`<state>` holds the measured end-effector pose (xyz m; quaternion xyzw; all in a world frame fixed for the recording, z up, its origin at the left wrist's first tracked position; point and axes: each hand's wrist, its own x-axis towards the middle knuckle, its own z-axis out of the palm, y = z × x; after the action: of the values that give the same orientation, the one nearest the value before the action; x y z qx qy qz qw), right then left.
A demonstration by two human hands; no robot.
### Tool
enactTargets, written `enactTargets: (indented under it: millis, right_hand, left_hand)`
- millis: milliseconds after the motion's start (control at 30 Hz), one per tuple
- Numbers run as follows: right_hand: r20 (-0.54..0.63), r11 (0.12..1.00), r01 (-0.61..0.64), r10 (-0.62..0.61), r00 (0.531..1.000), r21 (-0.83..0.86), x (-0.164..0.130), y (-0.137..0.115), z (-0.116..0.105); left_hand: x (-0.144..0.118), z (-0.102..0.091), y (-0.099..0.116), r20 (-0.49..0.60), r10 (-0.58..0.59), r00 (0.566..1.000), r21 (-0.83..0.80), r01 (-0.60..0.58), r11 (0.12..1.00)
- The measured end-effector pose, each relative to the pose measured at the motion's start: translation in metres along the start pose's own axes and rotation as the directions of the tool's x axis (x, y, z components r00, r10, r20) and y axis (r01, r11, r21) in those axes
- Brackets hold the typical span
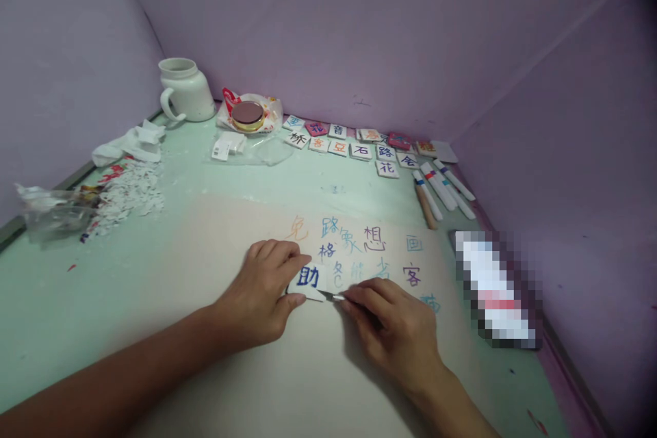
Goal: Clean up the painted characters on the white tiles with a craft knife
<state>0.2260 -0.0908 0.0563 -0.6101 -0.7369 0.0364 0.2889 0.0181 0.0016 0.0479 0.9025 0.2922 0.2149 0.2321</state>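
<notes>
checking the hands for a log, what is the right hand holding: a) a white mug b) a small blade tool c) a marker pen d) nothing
b: the right hand grips a thin blade tool, its tip at the edge of the small white piece that the left hand pins down.

One head-worn camera looks forward and down from close above the table (154, 274), facing the purple corner walls (390, 34).
</notes>
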Motion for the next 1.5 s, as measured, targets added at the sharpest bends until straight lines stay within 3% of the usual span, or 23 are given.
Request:
enactTargets:
  millis: [233,333,433,567,767,900,967,1067,1133,1267,1367,1433,1500]
  right_hand:
    - [-0.087,0.993,-0.078,0.071,0.994,-0.091,0.002,0.011,0.005]
    - [-0.106,0.992,-0.124,0.12,0.987,-0.038,0.001,0.013,0.005]
    - [-0.041,0.998,-0.044,0.046,0.998,0.051,0.0,0.01,0.003]
    - [-0.029,0.999,0.01,-0.009,1.0,0.031,0.003,0.008,0.005]
    - [-0.133,0.992,-0.116,0.109,0.985,-0.05,0.003,0.02,0.01]
    - [-0.106,0.976,-0.188,0.199,0.974,0.109,0.0,0.021,0.009]
    - [-0.113,0.944,-0.239,0.269,0.956,0.226,-0.001,0.019,0.008]
    - [-0.205,0.856,-0.344,0.443,0.873,0.386,-0.001,0.017,0.005]
    - [-0.193,0.782,-0.364,0.514,0.836,0.505,-0.001,0.017,0.002]
    - [-0.026,0.609,-0.341,0.511,0.859,0.716,0.002,0.018,-0.005]
    - [0.018,0.499,-0.309,0.505,0.863,0.81,0.003,0.018,-0.008]
    - [0.071,0.459,-0.34,0.508,0.859,0.821,0.002,0.02,-0.008]
    - [0.124,0.484,-0.395,0.5,0.857,0.781,0.001,0.024,-0.009]
  left_hand:
    - [0.001,-0.001,0.0,0.016,0.004,1.0,0.001,-0.004,1.0]
    - [0.001,0.0,0.0,0.014,0.001,1.0,0.001,-0.001,1.0]
    - [0.001,0.0,0.0,0.023,0.005,1.0,0.008,-0.005,1.0]
    - [0.002,-0.002,0.001,0.047,-0.002,0.999,0.01,0.001,1.0]
    - [0.001,-0.002,0.002,0.04,-0.011,0.999,0.005,0.011,1.0]
    - [0.0,0.0,0.004,0.034,-0.031,0.999,0.001,0.031,1.0]
    - [0.0,0.0,0.003,0.036,-0.032,0.999,-0.002,0.032,0.999]
    - [0.0,0.0,0.002,0.014,-0.005,1.0,-0.013,0.005,1.0]
    - [-0.001,-0.001,0.001,-0.027,0.017,0.999,-0.024,-0.017,1.0]
    - [-0.004,-0.001,0.004,-0.133,-0.026,0.991,-0.034,0.022,0.999]
    - [-0.004,0.001,0.01,-0.121,-0.092,0.988,0.012,0.095,0.995]
    - [-0.003,0.001,0.014,-0.076,-0.141,0.987,0.038,0.144,0.989]
    - [-0.002,0.001,0.016,-0.039,-0.178,0.983,0.047,0.179,0.983]
